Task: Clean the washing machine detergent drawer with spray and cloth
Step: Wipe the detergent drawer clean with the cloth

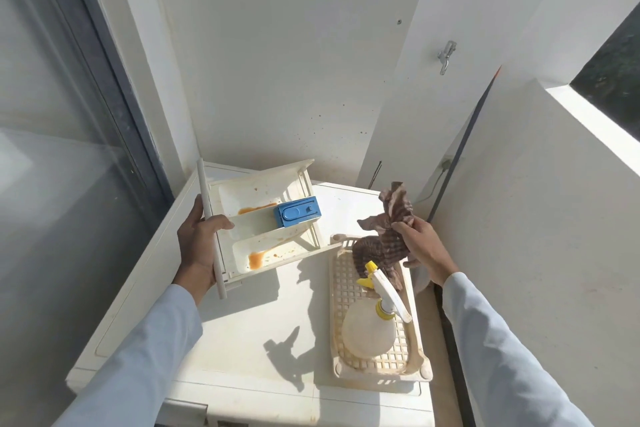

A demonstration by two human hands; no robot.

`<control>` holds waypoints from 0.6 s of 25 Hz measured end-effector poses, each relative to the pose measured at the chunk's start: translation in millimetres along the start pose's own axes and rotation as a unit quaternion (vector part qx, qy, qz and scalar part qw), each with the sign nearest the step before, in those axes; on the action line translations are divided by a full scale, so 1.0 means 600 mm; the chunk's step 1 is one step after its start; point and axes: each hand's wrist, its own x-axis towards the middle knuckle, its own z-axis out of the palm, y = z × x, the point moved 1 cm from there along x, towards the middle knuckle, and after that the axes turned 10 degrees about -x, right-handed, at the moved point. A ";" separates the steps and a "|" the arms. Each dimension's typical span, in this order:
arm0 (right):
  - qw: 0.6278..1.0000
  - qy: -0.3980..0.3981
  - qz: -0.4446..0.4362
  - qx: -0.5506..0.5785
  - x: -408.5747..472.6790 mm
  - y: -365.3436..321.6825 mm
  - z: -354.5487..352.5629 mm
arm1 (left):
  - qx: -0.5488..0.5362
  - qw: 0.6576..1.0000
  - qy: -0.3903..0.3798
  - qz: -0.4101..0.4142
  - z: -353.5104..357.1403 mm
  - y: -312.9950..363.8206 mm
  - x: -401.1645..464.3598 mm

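My left hand (pixel 199 246) grips the front panel of the white detergent drawer (pixel 263 191) and holds it tilted above the washing machine top (pixel 263 329). The drawer has a blue insert (pixel 297 211) and orange stains in two compartments. To its right, my right hand (pixel 424 246) is closed on a crumpled brown cloth (pixel 388 239), lifted over the far end of a cream lattice tray (pixel 414 354). A spray bottle (pixel 372 326) with a white trigger head and yellow nozzle lies on its side in that tray.
White walls close in behind and to the right, with a metal hook (pixel 446 55) on the back wall. A glass sliding door (pixel 62 97) stands at the left. A wall socket with a cable (pixel 445 165) sits behind the machine on the right.
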 end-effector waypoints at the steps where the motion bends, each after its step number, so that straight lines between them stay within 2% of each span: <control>1: 0.998 -0.020 0.003 -0.055 0.003 0.005 0.000 | -0.002 1.000 -0.003 -0.001 0.003 0.002 -0.003; 5: 0.959 -0.032 -0.024 -0.281 0.017 0.036 0.017 | -0.005 1.000 -0.019 -0.016 0.016 0.007 -0.015; 8: 0.946 -0.135 0.066 -0.288 0.008 0.054 0.029 | 0.001 1.000 -0.024 -0.013 0.015 0.010 -0.021; 9: 0.943 -0.122 0.064 -0.304 0.005 0.058 0.033 | 0.002 1.000 -0.022 -0.013 0.012 0.009 -0.022; 12: 0.920 0.026 0.015 -0.392 0.003 0.060 0.045 | 0.010 1.000 -0.013 -0.014 0.003 0.007 -0.024; 13: 0.918 0.036 0.003 -0.395 0.001 0.057 0.052 | 0.012 1.000 -0.010 -0.013 0.000 0.006 -0.024; 15: 0.930 -0.004 0.001 -0.367 -0.003 0.048 0.062 | 0.016 1.000 -0.004 -0.013 -0.004 0.004 -0.025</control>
